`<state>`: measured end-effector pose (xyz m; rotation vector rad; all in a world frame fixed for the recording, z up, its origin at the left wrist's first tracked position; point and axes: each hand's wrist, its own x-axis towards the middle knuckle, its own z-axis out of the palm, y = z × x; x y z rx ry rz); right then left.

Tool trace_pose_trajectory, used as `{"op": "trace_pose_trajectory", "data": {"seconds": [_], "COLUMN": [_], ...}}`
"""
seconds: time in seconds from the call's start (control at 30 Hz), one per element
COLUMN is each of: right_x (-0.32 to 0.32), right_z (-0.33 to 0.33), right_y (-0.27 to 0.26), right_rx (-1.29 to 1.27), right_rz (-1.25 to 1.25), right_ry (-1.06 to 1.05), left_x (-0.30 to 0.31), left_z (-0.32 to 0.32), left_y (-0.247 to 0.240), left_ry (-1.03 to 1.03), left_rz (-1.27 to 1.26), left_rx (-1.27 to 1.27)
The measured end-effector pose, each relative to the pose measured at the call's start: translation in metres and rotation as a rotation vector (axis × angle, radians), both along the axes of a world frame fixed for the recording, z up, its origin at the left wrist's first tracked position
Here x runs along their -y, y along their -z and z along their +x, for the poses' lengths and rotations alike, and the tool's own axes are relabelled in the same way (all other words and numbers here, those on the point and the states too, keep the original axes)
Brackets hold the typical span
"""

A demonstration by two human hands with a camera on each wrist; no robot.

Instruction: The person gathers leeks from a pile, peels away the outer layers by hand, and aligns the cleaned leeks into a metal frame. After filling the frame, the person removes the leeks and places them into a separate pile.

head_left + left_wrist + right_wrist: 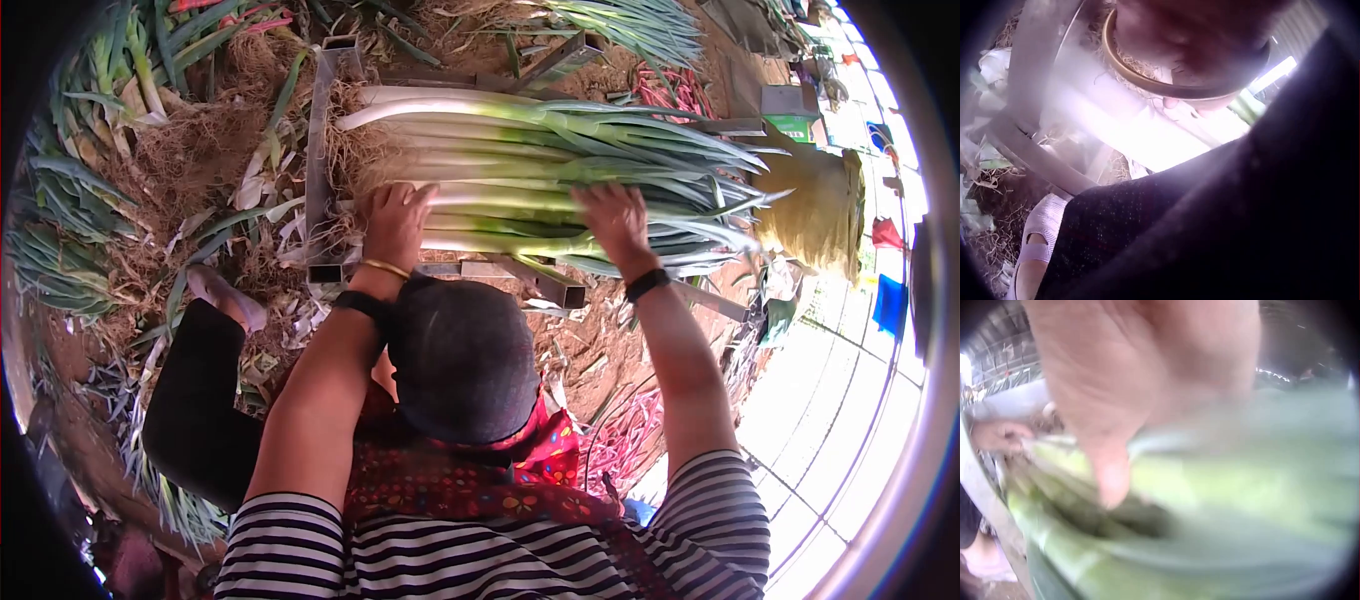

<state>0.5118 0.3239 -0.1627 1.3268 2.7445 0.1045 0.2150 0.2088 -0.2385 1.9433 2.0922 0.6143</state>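
Long green onions (500,170) lie side by side across a metal frame (320,150) in the head view, roots at the left and green leaves at the right. The left hand (398,225) rests on the white stalks near the roots. Over the greener part, the right hand (615,222) lies with fingers spread on the stalks. In the right wrist view, the right hand (1147,369) has its thumb down against the blurred stalks (1210,487). A bangle circles the left wrist in the left wrist view, where the left hand's fingers (1200,106) are mostly hidden.
More onions (70,230) with tangled roots lie on the ground at the left. Further leaves (640,30) and red strips (675,92) are beyond the frame. A yellowish sack (825,210) is at the right, and a shoe (1041,231) is beside the frame.
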Motion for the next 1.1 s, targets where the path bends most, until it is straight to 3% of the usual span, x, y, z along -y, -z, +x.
{"op": "trace_pose_trajectory", "data": {"seconds": [0.07, 0.13, 0.23, 0.4, 0.5, 0.57, 0.67, 0.73, 0.8, 0.93, 1.1], "right_x": [0.027, 0.025, 0.028, 0.039, 0.025, 0.007, -0.011, -0.010, 0.002, 0.011, 0.020], "right_z": [0.026, 0.010, 0.006, 0.001, -0.007, -0.018, -0.030, -0.017, -0.013, -0.009, -0.021], "right_y": [0.033, 0.004, -0.004, 0.004, -0.007, -0.010, -0.014, -0.001, -0.004, 0.004, -0.003], "right_rx": [-0.068, -0.147, -0.199, -0.260, -0.118, -0.184, -0.118, -0.108, -0.083, -0.100, -0.036], "right_rz": [-0.093, -0.151, -0.430, -0.400, -0.389, -0.120, -0.087, -0.209, -0.368, -0.330, -0.440], "right_ry": [-0.044, -0.075, 0.099, 0.094, 0.052, -0.014, -0.026, -0.045, -0.079, -0.049, 0.116], "left_x": [0.023, 0.025, 0.021, 0.028, 0.026, 0.030, 0.031, 0.033, 0.034, 0.026, 0.018], "left_z": [-0.006, -0.011, -0.005, -0.005, -0.008, -0.010, -0.009, -0.011, -0.011, -0.003, -0.008], "left_y": [0.012, 0.010, 0.010, 0.014, 0.014, 0.016, 0.021, 0.022, 0.015, -0.018, -0.003], "left_ry": [0.221, 0.212, 0.099, 0.065, 0.075, 0.122, 0.100, 0.124, 0.057, -0.062, 0.055], "left_rz": [-0.049, -0.031, -0.080, -0.084, -0.116, -0.111, -0.039, -0.028, 0.103, 0.110, -0.031], "left_rx": [-0.088, -0.027, 0.007, -0.006, 0.013, -0.004, 0.110, 0.129, 0.314, 0.140, -0.047]}}
